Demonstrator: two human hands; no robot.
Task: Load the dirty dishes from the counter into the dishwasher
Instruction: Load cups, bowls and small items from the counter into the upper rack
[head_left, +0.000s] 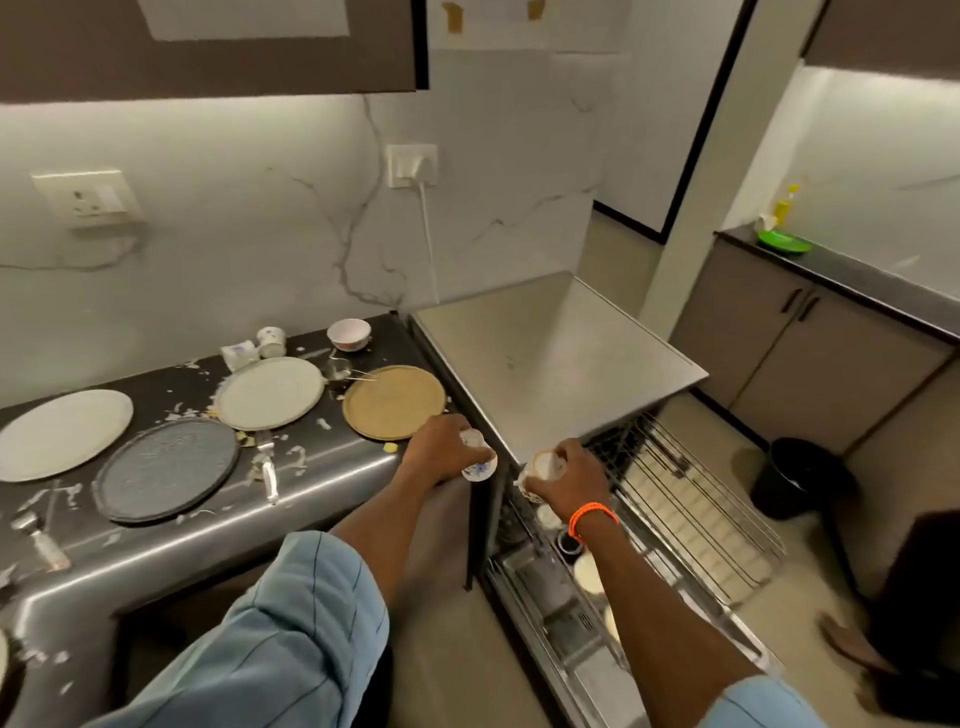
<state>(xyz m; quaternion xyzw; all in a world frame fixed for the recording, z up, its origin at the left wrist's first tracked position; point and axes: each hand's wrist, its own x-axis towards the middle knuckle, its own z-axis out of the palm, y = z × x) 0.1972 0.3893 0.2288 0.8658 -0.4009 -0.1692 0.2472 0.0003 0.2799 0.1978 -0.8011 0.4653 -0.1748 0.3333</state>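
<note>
While both arms reach forward over the near edge of the dark table, each grip is closed round a small cup. That of the left hand curls over a white cup with a blue pattern, held just off the table's right end, beside the steel dishwasher. The right hand, with an orange band at its wrist, holds a pale cup above the front left corner of the pulled-out wire rack — whether the cup touches the rack cannot be told. Below the right forearm a lower rack shows a few pale rounded dishes, too blurred to name. Dirty dishes lie on the table among white scraps: a white plate at far left, a dark grey plate nearer the front edge, a pale plate behind it, and a tan plate nearest the dishwasher. At the back by the marble wall stand a bowl and a small upright cup, with another cup lying on its side. Cutlery lies between the grey and pale plates — more at the left front edge. A black bin stands on the floor to the right.
</note>
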